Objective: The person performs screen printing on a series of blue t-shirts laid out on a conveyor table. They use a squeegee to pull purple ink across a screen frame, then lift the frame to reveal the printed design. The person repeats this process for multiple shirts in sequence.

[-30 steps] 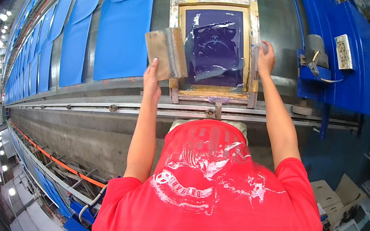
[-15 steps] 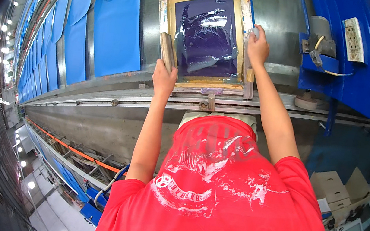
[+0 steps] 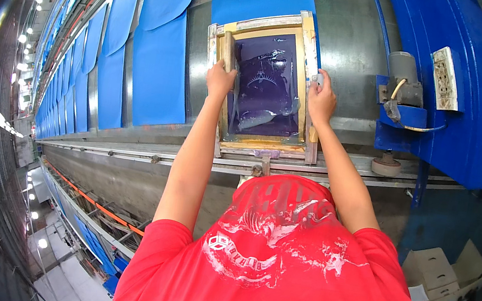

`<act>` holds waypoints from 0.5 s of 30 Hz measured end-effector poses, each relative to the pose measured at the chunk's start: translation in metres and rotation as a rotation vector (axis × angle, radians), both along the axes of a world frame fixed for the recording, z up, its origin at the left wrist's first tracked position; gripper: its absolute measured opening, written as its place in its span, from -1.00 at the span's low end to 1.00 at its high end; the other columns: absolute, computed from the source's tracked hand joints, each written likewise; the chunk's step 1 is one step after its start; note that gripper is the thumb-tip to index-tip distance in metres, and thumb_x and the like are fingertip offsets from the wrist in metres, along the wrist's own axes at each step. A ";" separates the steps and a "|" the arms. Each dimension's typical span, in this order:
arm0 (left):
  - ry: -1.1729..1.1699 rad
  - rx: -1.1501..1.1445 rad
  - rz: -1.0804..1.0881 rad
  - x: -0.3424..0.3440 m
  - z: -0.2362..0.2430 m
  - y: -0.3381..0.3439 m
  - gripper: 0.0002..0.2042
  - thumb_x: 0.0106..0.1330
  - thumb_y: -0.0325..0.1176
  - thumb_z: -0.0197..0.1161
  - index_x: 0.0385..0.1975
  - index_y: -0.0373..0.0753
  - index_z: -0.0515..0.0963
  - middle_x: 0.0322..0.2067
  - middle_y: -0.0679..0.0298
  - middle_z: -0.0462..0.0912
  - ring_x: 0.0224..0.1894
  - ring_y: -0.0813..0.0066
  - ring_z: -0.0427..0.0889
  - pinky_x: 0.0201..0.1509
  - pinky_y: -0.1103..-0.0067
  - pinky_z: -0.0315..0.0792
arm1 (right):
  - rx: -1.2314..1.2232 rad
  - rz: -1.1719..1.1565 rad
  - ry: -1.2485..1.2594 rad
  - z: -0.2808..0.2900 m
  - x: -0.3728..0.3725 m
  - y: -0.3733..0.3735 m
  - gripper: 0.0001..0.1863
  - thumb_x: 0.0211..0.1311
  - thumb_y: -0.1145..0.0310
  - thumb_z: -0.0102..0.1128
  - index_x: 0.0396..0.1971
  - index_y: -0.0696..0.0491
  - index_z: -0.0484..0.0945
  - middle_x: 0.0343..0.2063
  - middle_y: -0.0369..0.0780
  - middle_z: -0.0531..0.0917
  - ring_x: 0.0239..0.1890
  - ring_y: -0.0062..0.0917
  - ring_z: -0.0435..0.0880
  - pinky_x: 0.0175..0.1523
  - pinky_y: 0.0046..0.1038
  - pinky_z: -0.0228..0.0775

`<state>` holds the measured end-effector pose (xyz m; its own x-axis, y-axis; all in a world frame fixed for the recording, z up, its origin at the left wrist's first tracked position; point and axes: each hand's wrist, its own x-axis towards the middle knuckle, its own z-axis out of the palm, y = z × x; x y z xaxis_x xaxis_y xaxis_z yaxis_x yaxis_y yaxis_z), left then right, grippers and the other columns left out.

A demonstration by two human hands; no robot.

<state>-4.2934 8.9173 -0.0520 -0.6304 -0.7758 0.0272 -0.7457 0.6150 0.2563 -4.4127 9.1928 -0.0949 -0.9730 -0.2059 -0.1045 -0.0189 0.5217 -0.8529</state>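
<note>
Below my outstretched arms lies a screen-printing frame (image 3: 263, 24) with worn, taped wooden bars. Its mesh (image 3: 267, 87) is coated with glossy dark purple ink, and a pale curved design shows in it. My left hand (image 3: 220, 81) is closed round a wooden squeegee (image 3: 229, 51), which stands along the left side of the mesh, just inside the frame's left bar. My right hand (image 3: 322, 99) is closed on the frame's right bar, at a small pale grip (image 3: 318, 78). A blue sheet (image 3: 259, 10) passes under the frame's far end.
Several blue sheets (image 3: 158, 73) lie in rows along the metal table (image 3: 350, 61) to the left. A rail (image 3: 179, 159) runs along its near edge. At right stands a blue machine (image 3: 472, 108) with a grey motor (image 3: 403, 71). Cardboard boxes (image 3: 432, 270) are at lower right.
My left hand has carried the squeegee from the frame's left bar farther away and onto the mesh's left side, straightening it. My right hand stays on the right bar. The view has shifted.
</note>
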 end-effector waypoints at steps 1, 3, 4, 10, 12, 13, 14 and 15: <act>-0.034 0.047 -0.046 -0.009 0.006 0.000 -0.55 0.08 -0.22 0.38 0.01 -0.22 0.65 -0.21 -0.11 0.74 -0.13 -0.16 0.70 0.05 0.16 0.56 | 0.009 -0.004 0.000 -0.002 0.001 -0.001 -0.51 0.27 0.31 0.23 0.22 -0.23 0.49 -0.39 -0.12 0.72 -0.33 -0.14 0.72 -0.19 -0.12 0.52; -0.096 0.157 -0.149 -0.034 0.023 0.008 -0.56 0.07 -0.24 0.39 0.01 -0.15 0.67 -0.22 -0.06 0.75 -0.12 -0.11 0.71 0.04 0.18 0.57 | 0.045 -0.024 0.007 -0.005 0.002 0.002 -0.50 0.26 0.32 0.23 0.23 -0.21 0.50 -0.40 -0.12 0.71 -0.33 -0.15 0.72 -0.20 -0.12 0.52; -0.104 0.181 -0.147 -0.044 0.022 0.008 -0.58 0.06 -0.26 0.40 0.00 -0.02 0.69 -0.22 0.03 0.76 -0.12 -0.04 0.73 0.03 0.19 0.57 | 0.038 -0.013 0.010 -0.003 0.000 0.001 -0.51 0.26 0.32 0.23 0.22 -0.20 0.50 -0.39 -0.12 0.71 -0.33 -0.16 0.72 -0.21 -0.12 0.53; -0.240 0.134 -0.448 -0.079 0.037 0.046 -0.41 0.06 -0.35 0.44 0.18 0.28 0.60 -0.20 0.10 0.77 -0.10 0.04 0.73 0.05 0.20 0.59 | 0.023 0.007 0.026 -0.004 0.002 0.001 -0.55 0.27 0.31 0.21 0.18 -0.17 0.52 -0.42 -0.09 0.71 -0.35 -0.11 0.72 -0.23 -0.08 0.52; -0.272 0.091 -0.581 -0.071 0.043 0.042 -0.38 0.06 -0.39 0.42 0.20 0.32 0.59 -0.21 0.13 0.76 -0.11 0.05 0.71 0.04 0.21 0.59 | 0.000 0.015 -0.030 -0.002 -0.001 -0.001 -0.58 0.29 0.29 0.20 0.16 -0.18 0.52 -0.43 -0.07 0.71 -0.33 -0.08 0.72 -0.21 -0.06 0.52; -0.274 0.077 -0.646 -0.057 0.041 0.033 -0.37 0.06 -0.40 0.41 0.20 0.33 0.59 -0.22 0.14 0.75 -0.12 0.05 0.70 0.03 0.21 0.59 | -0.012 0.021 -0.065 -0.001 0.001 -0.001 -0.59 0.30 0.28 0.20 0.15 -0.19 0.53 -0.44 -0.06 0.71 -0.32 -0.07 0.72 -0.20 -0.05 0.51; -0.286 0.068 -0.715 -0.043 0.042 0.030 -0.36 0.06 -0.41 0.40 0.20 0.34 0.58 -0.23 0.15 0.75 -0.12 0.05 0.69 0.02 0.21 0.59 | -0.029 0.016 -0.090 0.003 -0.001 0.000 -0.65 0.35 0.26 0.15 0.12 -0.20 0.54 -0.43 -0.03 0.72 -0.28 -0.02 0.72 -0.14 -0.04 0.50; -0.309 0.085 -0.706 -0.025 0.045 0.029 -0.36 0.05 -0.41 0.39 0.20 0.33 0.58 -0.25 0.15 0.74 -0.13 0.06 0.69 0.00 0.21 0.58 | -0.059 0.012 -0.078 0.000 -0.003 -0.001 -0.67 0.36 0.27 0.14 0.11 -0.19 0.55 -0.42 -0.03 0.72 -0.27 -0.01 0.71 -0.13 -0.04 0.50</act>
<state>-4.3188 8.9464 -0.0071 -0.9456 -0.1790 -0.2718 -0.2297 0.9587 0.1677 -4.4161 9.1918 -0.0946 -0.9597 -0.2254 -0.1676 0.0433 0.4706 -0.8813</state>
